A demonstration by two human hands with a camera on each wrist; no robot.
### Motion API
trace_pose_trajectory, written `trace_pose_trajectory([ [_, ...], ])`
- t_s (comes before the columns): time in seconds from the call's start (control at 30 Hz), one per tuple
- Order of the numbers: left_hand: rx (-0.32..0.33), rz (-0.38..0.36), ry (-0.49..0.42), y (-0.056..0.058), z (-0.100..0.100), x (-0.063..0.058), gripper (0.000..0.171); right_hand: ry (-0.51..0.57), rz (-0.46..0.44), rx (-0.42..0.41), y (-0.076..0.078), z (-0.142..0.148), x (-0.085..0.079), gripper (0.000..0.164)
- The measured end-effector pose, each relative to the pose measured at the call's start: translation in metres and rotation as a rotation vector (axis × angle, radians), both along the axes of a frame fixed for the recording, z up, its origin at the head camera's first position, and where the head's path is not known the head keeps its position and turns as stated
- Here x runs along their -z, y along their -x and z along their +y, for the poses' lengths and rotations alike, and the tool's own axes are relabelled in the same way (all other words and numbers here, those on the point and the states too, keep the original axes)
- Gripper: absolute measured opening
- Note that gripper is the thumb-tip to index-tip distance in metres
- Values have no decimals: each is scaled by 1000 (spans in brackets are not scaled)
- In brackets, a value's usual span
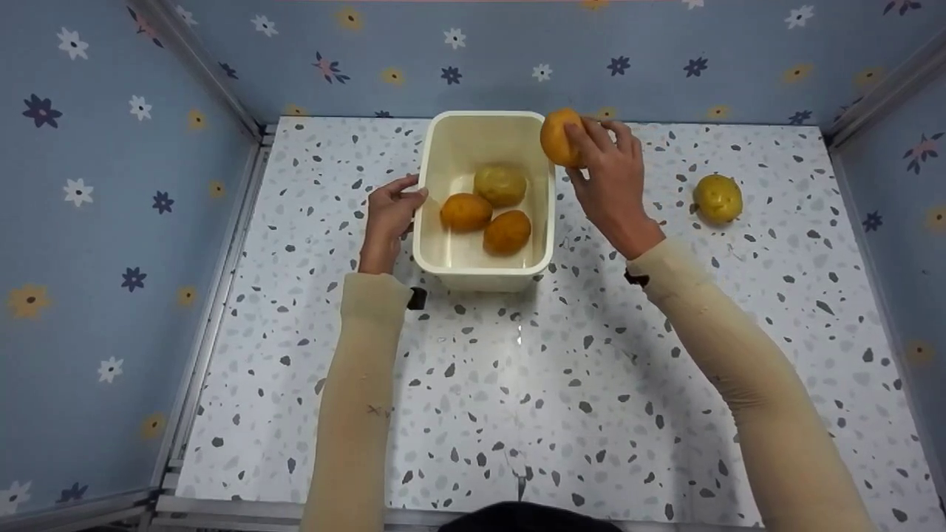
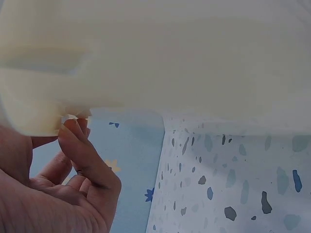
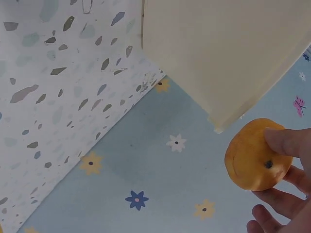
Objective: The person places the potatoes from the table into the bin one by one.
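Observation:
A cream plastic bin (image 1: 480,279) stands on the table, with two orange fruits (image 1: 507,232) and a yellow-green, potato-like item (image 1: 500,185) on its floor. At the bin's left side, my left hand (image 1: 390,214) pinches the rim; the left wrist view has its fingers (image 2: 80,155) bent at that edge. Just over the right rim, near the far corner, my right hand (image 1: 610,174) grips a mandarin (image 1: 560,138) between thumb and fingers. The right wrist view shows the mandarin (image 3: 255,155) with its dark stem end outward, apart from the bin wall (image 3: 209,53).
Another yellow-green, potato-like item (image 1: 718,199) with dark specks lies on the speckled table (image 1: 458,414), right of my right hand. Blue flowered panels (image 1: 502,59) enclose the back and both sides. A dark rounded object (image 1: 528,517) shows at the bottom edge.

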State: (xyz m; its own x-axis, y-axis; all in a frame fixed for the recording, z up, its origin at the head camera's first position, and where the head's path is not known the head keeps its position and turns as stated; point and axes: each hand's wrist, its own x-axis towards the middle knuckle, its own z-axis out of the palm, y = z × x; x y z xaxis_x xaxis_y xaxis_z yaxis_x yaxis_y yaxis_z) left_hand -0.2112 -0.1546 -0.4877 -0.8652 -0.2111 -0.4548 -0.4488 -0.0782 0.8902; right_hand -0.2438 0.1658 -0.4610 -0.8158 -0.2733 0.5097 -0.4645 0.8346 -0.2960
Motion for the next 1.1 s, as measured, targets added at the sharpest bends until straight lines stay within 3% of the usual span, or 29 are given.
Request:
trace_pose_trajectory([
  [0.47, -4, 16, 0, 0, 1, 0, 42, -49, -23, -121, -3, -28, -4, 46],
  [0.87, 17, 17, 37, 0, 1, 2, 42, -190, -147, -195, -7, -54, -14, 47],
  [1.1, 6, 16, 18, 0, 1, 1, 41, -252, -138, -268, -7, -68, -19, 41],
])
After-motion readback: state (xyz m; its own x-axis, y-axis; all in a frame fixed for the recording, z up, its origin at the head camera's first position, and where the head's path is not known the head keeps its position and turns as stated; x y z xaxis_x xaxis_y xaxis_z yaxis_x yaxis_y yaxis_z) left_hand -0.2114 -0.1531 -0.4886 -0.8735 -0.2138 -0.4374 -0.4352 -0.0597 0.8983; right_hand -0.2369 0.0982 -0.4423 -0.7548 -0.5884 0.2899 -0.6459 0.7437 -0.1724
